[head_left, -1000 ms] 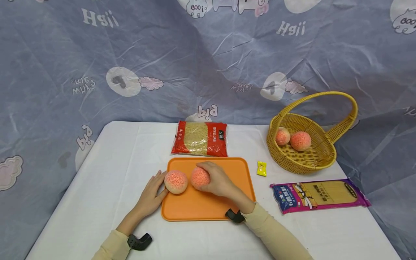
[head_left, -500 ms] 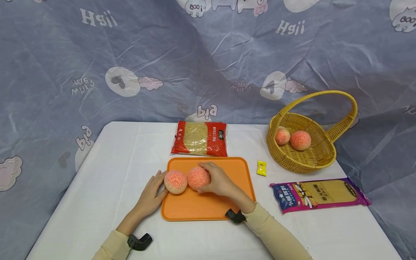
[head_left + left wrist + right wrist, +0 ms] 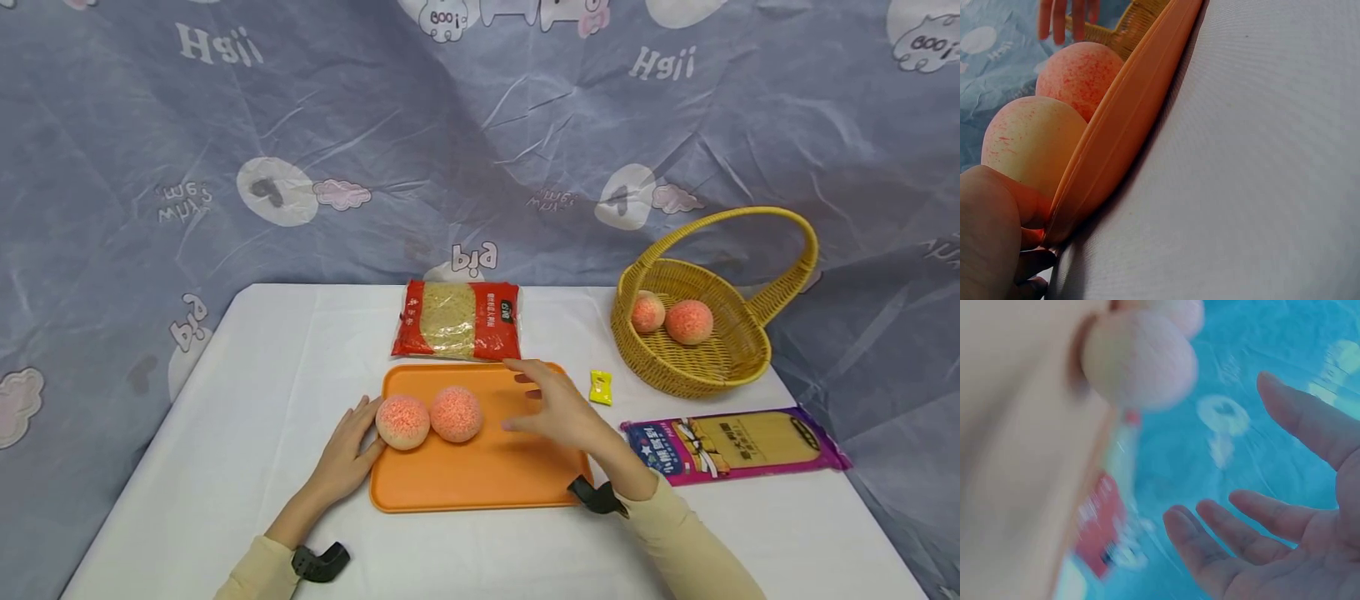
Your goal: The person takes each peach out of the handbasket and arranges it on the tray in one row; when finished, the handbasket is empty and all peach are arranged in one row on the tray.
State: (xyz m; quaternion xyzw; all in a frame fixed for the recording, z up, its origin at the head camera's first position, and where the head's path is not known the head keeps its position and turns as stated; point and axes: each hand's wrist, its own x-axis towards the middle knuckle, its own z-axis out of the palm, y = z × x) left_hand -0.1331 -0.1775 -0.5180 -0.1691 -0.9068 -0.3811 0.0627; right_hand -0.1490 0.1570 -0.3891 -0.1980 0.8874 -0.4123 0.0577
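Two peaches, a left one (image 3: 402,422) and a right one (image 3: 457,414), sit side by side on the orange tray (image 3: 480,483). My left hand (image 3: 347,450) rests at the tray's left edge, beside the left peach. In the left wrist view, its fingers (image 3: 1029,200) meet the tray's rim close to that peach. Over the tray's right part is my right hand (image 3: 558,408), fingers spread and apart from the peaches. The right wrist view shows its bare palm (image 3: 1297,562), with nothing held.
At the back right stands a yellow wicker basket (image 3: 705,367) with a tall handle and two more peaches inside. A red noodle bag (image 3: 457,321) lies behind the tray. To the tray's right are a small yellow packet (image 3: 601,387) and a long purple pasta pack (image 3: 738,444).
My right hand let go of the right peach, leaving it next to the left one, and moved off to the right with fingers spread. My left hand stayed at the tray's edge.
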